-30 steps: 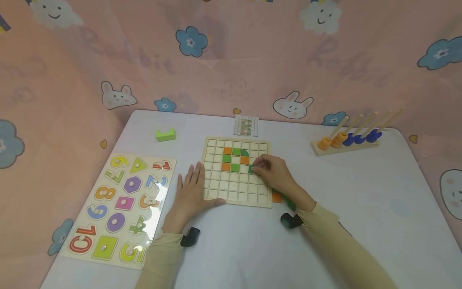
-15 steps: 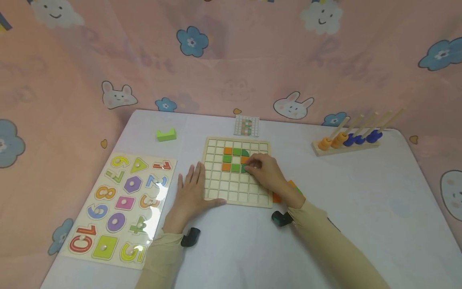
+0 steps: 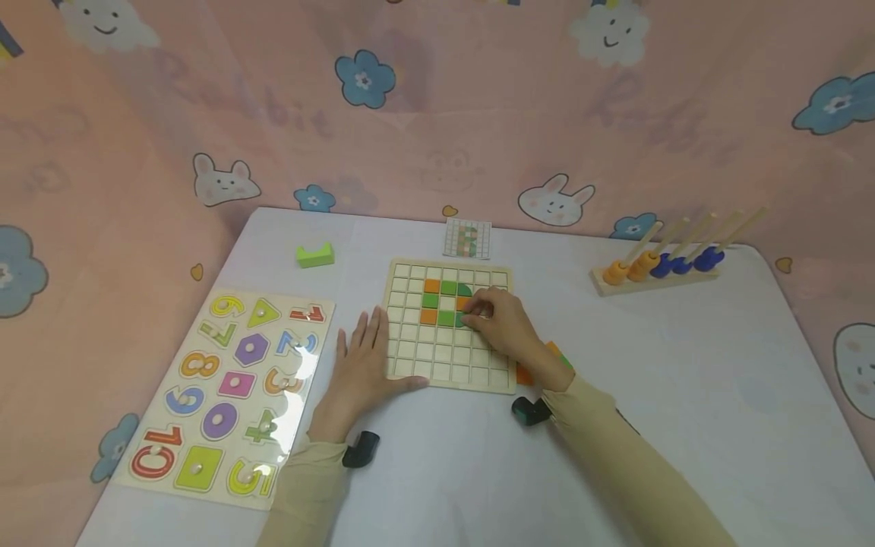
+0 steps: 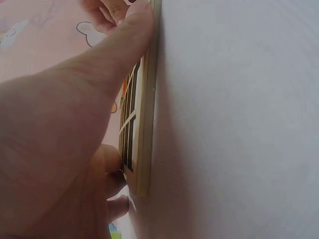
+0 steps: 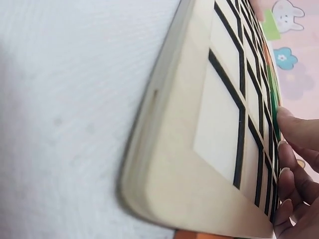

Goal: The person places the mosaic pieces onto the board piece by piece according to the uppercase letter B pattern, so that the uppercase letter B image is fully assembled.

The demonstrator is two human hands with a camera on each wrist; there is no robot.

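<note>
The gridded wooden board [image 3: 451, 372] carries orange tiles [image 3: 428, 316], light green tiles [image 3: 430, 300] and a rounded dark green tile [image 3: 465, 290]. My left hand [image 3: 358, 376] lies with fingers straight at the board's left edge, its thumb along the front edge; in the left wrist view the thumb side of this hand [image 4: 65, 104] covers part of the board [image 4: 144, 124]. Over the grid, my right hand [image 3: 509, 327] pinches a dark green piece [image 3: 459, 320], mostly hidden, beside a light green tile. The right wrist view shows curled fingers of the right hand [image 5: 299, 159] at the board's surface.
A number-and-shape puzzle [image 3: 235, 384] is at the left, a light green block [image 3: 315, 256] behind it. A pattern card [image 3: 468, 238] stands behind the board, a peg abacus [image 3: 656, 277] at the back right. Loose tiles [image 3: 524, 374] lie partly under the right forearm.
My right hand has moved left with the dark green piece, up against the light green tile in that row. My left hand has stayed in place.
</note>
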